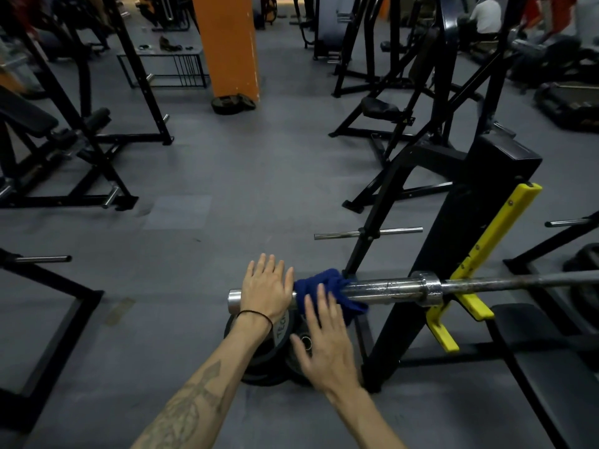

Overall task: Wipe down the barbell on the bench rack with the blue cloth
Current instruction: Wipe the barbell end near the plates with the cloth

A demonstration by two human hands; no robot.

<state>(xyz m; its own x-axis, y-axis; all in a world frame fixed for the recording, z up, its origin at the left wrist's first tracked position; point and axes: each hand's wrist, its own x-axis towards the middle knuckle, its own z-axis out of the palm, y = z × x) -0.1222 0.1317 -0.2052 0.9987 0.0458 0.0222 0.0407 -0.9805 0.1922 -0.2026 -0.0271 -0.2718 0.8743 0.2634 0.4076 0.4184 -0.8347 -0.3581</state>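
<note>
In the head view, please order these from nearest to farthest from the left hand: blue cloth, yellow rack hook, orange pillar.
1. blue cloth, just right of the left hand, on the barbell.
2. yellow rack hook, further right along the bar.
3. orange pillar, far back.

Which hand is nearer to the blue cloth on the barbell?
Right. The right hand has its fingers overlapping the blue cloth; the left hand rests flat on the barbell sleeve beside it.
</note>
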